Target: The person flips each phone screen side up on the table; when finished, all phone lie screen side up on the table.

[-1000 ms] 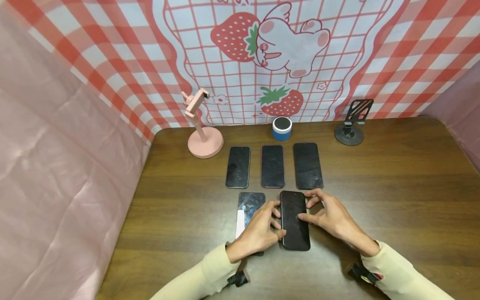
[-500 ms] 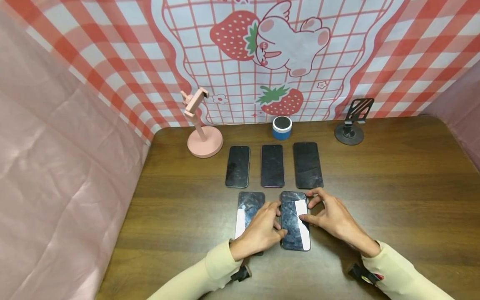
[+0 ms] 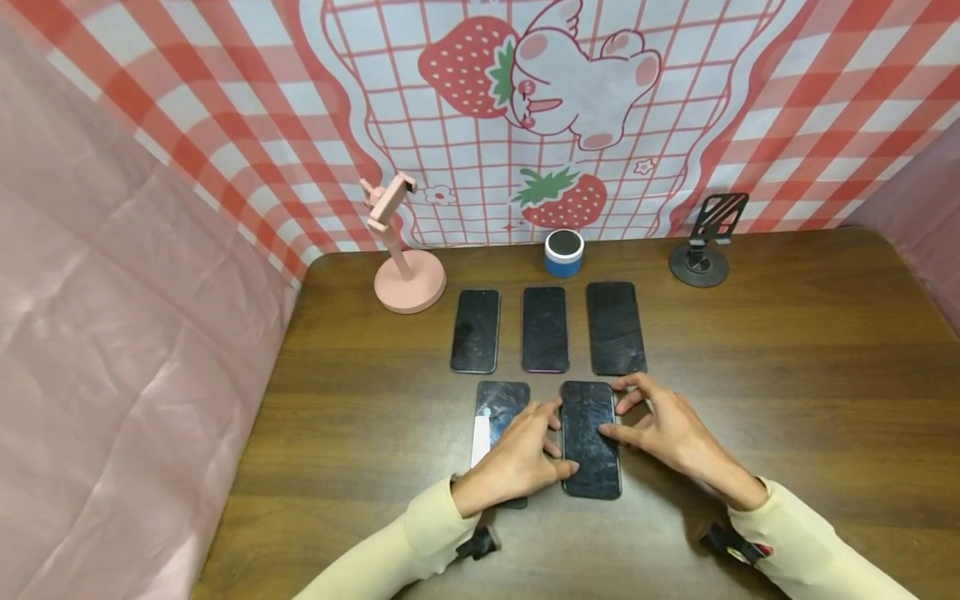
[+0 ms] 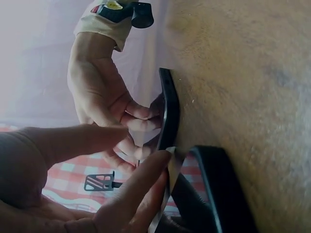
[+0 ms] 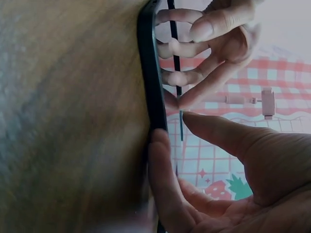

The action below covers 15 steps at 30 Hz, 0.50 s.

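A black phone (image 3: 591, 450) lies upright to the viewer at the front of the table. My left hand (image 3: 517, 458) holds its left side, thumb over the lower screen and fingers along the long edge. From the right, my right hand (image 3: 667, 429) pinches it, thumb on the screen's edge and fingertips at the upper right side. In the right wrist view the phone's dark side (image 5: 149, 63) runs close to the wood, with a thin dark line (image 5: 176, 58) beside it; I cannot tell what that line is. Under my left hand lies a second phone (image 3: 506, 400), partly hidden.
Behind them lie three dark phones in a row: left (image 3: 476, 332), middle (image 3: 545, 330) and right (image 3: 616, 328). A pink phone stand (image 3: 410, 282), a blue-and-white round canister (image 3: 564, 253) and a black folding stand (image 3: 699, 265) stand at the back, before a patterned cloth (image 3: 450, 150).
The screen's reflection turns from plain black to smudged with a bright white strip, then to smudged dark grey. My left thumb shifts slightly right; both hands otherwise stay almost in place.
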### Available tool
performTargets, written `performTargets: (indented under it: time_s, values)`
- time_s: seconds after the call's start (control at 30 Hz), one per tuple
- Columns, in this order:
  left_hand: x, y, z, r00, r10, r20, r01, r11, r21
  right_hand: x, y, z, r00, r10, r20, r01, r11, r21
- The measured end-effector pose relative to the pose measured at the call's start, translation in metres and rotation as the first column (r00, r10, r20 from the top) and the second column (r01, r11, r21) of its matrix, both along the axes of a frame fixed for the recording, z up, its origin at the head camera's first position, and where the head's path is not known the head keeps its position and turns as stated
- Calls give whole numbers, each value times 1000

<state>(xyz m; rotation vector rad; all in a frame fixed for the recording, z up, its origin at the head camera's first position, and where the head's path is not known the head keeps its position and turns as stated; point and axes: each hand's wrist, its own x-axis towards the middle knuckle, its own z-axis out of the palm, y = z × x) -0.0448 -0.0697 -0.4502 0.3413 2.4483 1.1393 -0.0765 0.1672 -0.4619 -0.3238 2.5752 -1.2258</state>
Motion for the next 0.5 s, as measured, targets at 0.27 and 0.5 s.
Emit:
performTargets:
  time_s: [0.27, 0.5]
  values:
    - [5, -14, 9, 995, -23, 95, 12, 993, 114, -4, 2, 10, 999, 35, -28, -35, 999, -9]
    - [7, -29, 15, 1000, 0, 19, -5, 968, 252, -4, 3, 14, 987, 58, -147, -72, 994, -88]
